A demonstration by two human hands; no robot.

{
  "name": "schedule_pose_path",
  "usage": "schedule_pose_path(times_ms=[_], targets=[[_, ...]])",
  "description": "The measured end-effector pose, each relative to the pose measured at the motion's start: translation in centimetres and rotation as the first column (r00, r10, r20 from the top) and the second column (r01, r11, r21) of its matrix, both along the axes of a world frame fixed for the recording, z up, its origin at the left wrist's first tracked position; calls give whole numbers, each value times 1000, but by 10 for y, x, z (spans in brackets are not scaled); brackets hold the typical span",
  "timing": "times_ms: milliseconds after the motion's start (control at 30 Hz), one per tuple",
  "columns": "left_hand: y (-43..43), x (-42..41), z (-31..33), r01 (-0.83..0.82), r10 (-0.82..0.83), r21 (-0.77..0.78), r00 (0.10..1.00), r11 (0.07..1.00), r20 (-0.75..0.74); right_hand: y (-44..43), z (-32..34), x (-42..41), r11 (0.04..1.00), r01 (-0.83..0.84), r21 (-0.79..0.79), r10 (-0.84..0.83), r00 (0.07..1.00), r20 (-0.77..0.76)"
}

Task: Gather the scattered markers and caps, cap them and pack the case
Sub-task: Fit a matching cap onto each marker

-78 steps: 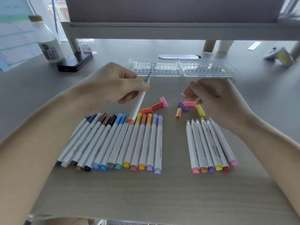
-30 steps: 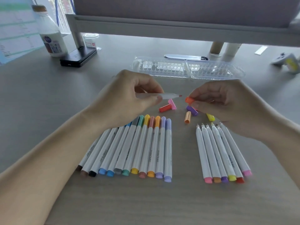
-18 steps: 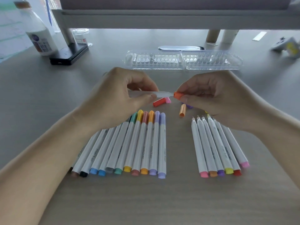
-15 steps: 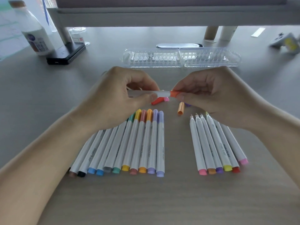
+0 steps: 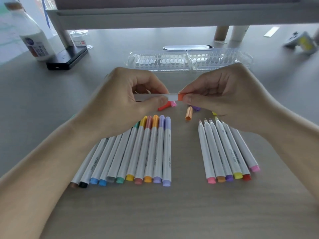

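My left hand (image 5: 120, 102) grips a white marker (image 5: 170, 97) held level above the table. My right hand (image 5: 224, 97) pinches an orange cap (image 5: 180, 97) that sits on the marker's tip. Below my left hand lies a row of several capped markers (image 5: 148, 152). To the right lies a row of several uncapped markers (image 5: 222, 149), tips pointing away from me. Loose caps lie between the hands: a red cap (image 5: 163, 107), a pink cap (image 5: 173, 104), a light orange cap (image 5: 188, 113), and a purple cap (image 5: 196, 108) partly hidden. The clear plastic case (image 5: 189, 60) lies open behind the hands.
A white bottle (image 5: 34, 40) and a black phone (image 5: 67, 59) stand at the back left, beside a monitor stand leg (image 5: 63, 35). A small clear jar (image 5: 79, 37) sits behind it. A grey and yellow object (image 5: 302, 43) lies at the far right.
My left hand turned the marker from upright to level. My right hand picked an orange cap from the table, brought it to the tip and pushed it on.
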State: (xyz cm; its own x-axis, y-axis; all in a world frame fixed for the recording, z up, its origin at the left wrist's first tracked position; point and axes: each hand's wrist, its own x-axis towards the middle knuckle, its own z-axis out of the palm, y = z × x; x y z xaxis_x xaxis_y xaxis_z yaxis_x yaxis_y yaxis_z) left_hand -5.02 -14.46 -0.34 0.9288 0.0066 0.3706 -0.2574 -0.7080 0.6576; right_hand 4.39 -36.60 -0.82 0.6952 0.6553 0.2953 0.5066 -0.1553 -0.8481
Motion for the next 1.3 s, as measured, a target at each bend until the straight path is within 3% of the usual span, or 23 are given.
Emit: schedule_pose_path(times_ms=[133,300,367,467,533,633,833,1133,1300], targets=[[-4,1,2,-5,5,5,1000,1000,4,-1,-1,5,1000,-2,1,2,999,54],[-10,1,17,-20,21,21,999,1000,-35,-2,3,9,987,49,155,-64,994,93],[-10,0,26,-42,55,114,992,993,-110,0,3,10,974,95,204,-106,993,47],[-11,-2,40,-112,153,234,974,966,-169,-2,3,17,947,208,245,-176,973,-148],[-16,-3,46,-139,207,295,955,945,-214,-5,1,23,940,276,200,-241,953,-183],[-31,-2,45,-115,251,413,923,903,-292,-7,-7,30,937,350,-8,-350,937,8],[-54,-3,26,-88,306,549,896,831,-320,-16,-13,28,838,433,-332,-365,897,249],[-60,-7,17,-79,318,617,903,783,-288,-13,-17,26,814,433,-386,-316,889,330],[-62,-4,11,-79,281,581,922,810,-268,-14,-19,27,813,423,-400,-291,890,351]])
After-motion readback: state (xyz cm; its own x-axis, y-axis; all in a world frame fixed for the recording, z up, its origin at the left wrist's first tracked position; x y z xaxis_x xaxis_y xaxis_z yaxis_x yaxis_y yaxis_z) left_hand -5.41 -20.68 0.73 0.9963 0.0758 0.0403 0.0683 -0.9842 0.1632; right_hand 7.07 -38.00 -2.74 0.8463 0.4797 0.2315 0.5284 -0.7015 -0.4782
